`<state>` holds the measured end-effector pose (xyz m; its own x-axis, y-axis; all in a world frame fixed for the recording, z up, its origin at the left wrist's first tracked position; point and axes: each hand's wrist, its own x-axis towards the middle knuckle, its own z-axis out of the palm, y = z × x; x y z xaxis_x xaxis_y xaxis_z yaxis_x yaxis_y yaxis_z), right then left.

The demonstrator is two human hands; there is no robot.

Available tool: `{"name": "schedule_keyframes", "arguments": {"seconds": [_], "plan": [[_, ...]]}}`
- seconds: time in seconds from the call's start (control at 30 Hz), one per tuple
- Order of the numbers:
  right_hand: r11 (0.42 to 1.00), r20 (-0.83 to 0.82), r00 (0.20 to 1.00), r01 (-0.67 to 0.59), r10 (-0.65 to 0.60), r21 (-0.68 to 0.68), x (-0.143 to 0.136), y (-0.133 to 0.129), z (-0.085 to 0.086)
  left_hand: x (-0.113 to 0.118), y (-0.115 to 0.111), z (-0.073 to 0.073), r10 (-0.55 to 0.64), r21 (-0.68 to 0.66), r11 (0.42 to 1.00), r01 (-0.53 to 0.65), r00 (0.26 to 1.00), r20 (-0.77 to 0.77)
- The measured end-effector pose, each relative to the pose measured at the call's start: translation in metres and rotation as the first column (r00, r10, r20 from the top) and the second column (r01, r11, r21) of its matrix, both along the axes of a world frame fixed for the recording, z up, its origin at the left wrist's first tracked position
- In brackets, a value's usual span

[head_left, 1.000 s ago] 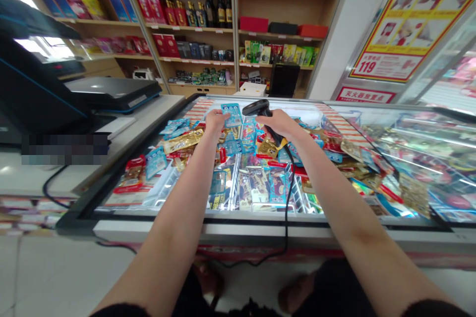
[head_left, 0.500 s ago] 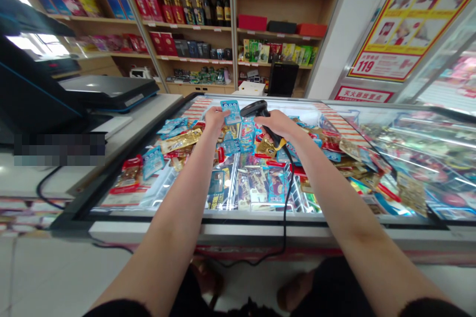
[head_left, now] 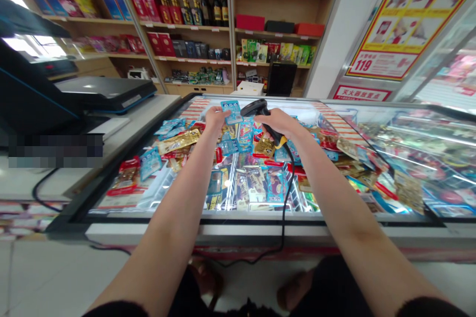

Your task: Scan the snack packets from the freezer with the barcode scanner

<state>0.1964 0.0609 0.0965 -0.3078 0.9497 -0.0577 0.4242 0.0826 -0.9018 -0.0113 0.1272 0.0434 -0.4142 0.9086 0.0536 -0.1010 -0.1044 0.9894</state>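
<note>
Over freezer lid (head_left: 260, 215): left hand (head_left: 215, 120) pinches blue snack packet (head_left: 231, 111) up; right hand (head_left: 278, 124) grips barcode scanner (head_left: 256, 107) aimed at it (touching? can't tell); many packets (head_left: 178, 141) lie unscanned, job looks barely begun

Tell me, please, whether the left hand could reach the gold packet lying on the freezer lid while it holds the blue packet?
Probably yes. The gold packet lies in the open just left of the left hand, with nothing above it. But the fingers already hold the blue packet, so grasping another would be awkward.
</note>
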Motion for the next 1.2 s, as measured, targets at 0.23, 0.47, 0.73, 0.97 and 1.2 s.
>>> {"name": "schedule_keyframes", "arguments": {"seconds": [0.23,0.47,0.73,0.97,1.2], "plan": [[0.984,-0.045,0.983,0.178,-0.178,0.003,0.041,0.005,0.021,0.021,0.001,0.004,-0.097,0.005,0.995,0.097,0.995,0.006],[0.934,-0.127,0.927,0.356,-0.352,0.011,0.096,0.005,0.036,0.073,0.004,0.012,-0.258,0.002,0.966,0.259,0.965,-0.046],[0.91,-0.144,0.902,0.414,-0.407,0.022,0.118,0.006,0.036,0.132,0.008,-0.011,-0.337,-0.049,0.935,0.352,0.832,-0.44],[0.924,-0.096,0.92,0.382,-0.379,0.014,0.114,0.007,0.034,0.14,0.001,-0.025,-0.279,-0.113,0.937,0.33,0.515,-0.81],[0.934,-0.067,0.932,0.358,-0.357,0.006,0.098,0.006,0.032,0.109,-0.001,-0.014,-0.26,-0.123,0.942,0.313,0.447,-0.856]]}}
